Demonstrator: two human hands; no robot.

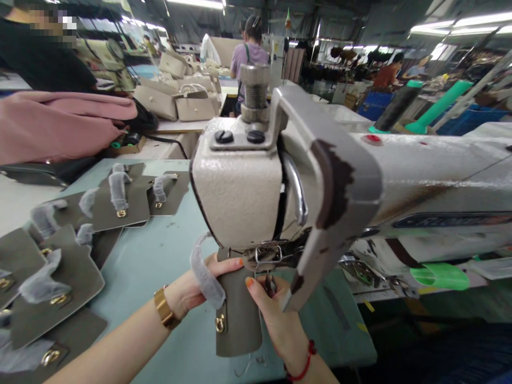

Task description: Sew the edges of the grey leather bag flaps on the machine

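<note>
A grey leather bag panel [240, 314] lies under the head of the sewing machine [240, 186], its lower end toward me. A handle wrapped in white film [207, 274] arches from it, with gold hardware [220, 322] at the handle's base. My left hand [190, 290] passes under the handle and grips the panel's left side, thumb on top near the presser foot [268, 256]. My right hand [276, 312] is closed at the panel's right edge, thumb pointing to the needle area. Small dark tips of thread snips [271, 284] show between its fingers; the rest is hidden.
Several similar grey panels [72, 272] with wrapped handles lie overlapping on the green table [160, 266] at left. A grey guard bar [340, 176] stands right of the machine head. Behind are a pink leather piece [60, 125], beige bags [196, 104] and co-workers.
</note>
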